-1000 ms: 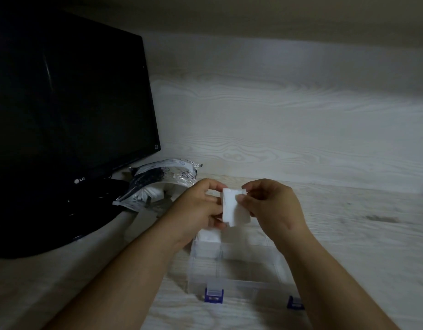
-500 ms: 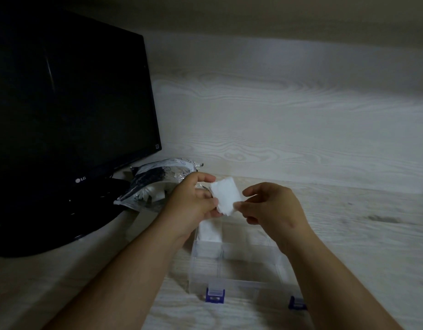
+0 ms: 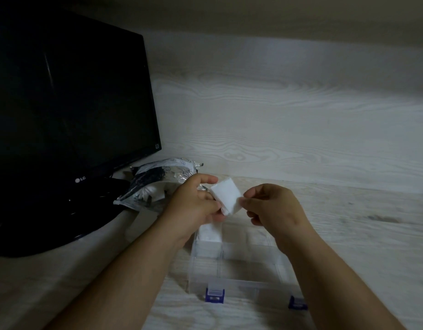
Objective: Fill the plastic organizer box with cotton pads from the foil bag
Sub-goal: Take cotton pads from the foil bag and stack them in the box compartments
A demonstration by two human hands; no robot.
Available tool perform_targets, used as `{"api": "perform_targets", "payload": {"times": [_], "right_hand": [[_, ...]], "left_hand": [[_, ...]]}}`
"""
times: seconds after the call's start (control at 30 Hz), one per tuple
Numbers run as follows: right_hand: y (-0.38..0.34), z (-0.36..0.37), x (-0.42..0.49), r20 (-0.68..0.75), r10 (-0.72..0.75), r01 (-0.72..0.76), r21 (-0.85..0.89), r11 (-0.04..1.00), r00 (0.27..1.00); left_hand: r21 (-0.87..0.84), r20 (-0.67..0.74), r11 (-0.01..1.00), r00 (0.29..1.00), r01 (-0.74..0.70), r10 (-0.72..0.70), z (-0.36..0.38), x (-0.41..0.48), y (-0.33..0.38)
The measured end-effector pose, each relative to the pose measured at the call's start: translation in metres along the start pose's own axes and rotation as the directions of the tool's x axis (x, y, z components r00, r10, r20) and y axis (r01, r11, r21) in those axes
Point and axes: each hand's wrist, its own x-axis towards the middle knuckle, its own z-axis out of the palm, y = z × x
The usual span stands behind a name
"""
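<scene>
White square cotton pads (image 3: 226, 197) pinched by left hand (image 3: 196, 203), right hand (image 3: 272, 206); above clear gridded box (image 3: 243, 283).

We see matt cotton pads (image 3: 226, 196), a clear plastic organizer box (image 3: 241, 283), a crinkled shiny foil bag (image 3: 158, 177), a wood-grain desk (image 3: 353, 236), a glossy monitor (image 3: 63, 103).

One wide-angle camera is riding on my head, facing forward and tilting down. It's sitting close above my left hand (image 3: 194, 206) and right hand (image 3: 274, 206), and taking in the desk (image 3: 360, 239) and the wall (image 3: 277, 103) behind.
</scene>
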Motion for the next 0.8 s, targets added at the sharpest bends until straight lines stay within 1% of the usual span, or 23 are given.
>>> {"api": "perform_targets", "payload": {"times": [0.13,0.23,0.4,0.53,0.57,0.6,0.67,0.73,0.8], "right_hand": [[-0.001,0.001,-0.001,0.013,-0.005,0.005,-0.037,0.999,1.0],[-0.001,0.0,0.0,0.014,-0.016,0.016,-0.049,0.999,1.0],[-0.003,0.002,-0.002,0.081,0.003,-0.007,0.051,0.999,0.997],[-0.005,0.0,-0.004,0.051,0.0,-0.004,0.065,0.998,0.999],[-0.005,-0.001,-0.004,0.053,0.002,-0.005,0.057,0.998,0.999],[-0.005,-0.001,-0.005,0.063,0.005,-0.009,0.049,0.999,0.998],[-0.006,-0.002,-0.005,0.091,0.015,-0.017,0.026,1.0,0.996],[-0.006,-0.002,-0.005,0.104,0.026,-0.024,-0.022,0.999,0.994],[-0.006,-0.004,-0.004,0.106,0.032,-0.023,-0.084,0.996,0.994]], "left_hand": [[0.022,0.037,1.0,0.999,0.008,-0.009,0.001,-0.001,0.001],[0.052,0.032,0.999,0.999,0.0,-0.002,0.001,-0.002,0.001],[0.089,0.036,0.996,0.999,-0.005,0.002,0.001,0.0,0.001],[0.025,-0.013,1.0,1.0,0.0,0.0,0.002,-0.001,0.002],[0.047,-0.022,0.999,0.999,-0.023,0.024,0.002,-0.002,0.002],[0.107,-0.026,0.993,0.998,-0.056,0.059,0.001,-0.002,0.001],[0.265,-0.025,0.958,0.992,-0.112,0.122,0.0,0.0,-0.002],[0.366,-0.018,0.921,0.989,-0.13,0.146,-0.001,0.002,-0.006],[0.431,-0.009,0.892,0.987,-0.139,0.158,0.0,0.003,-0.009]]}}
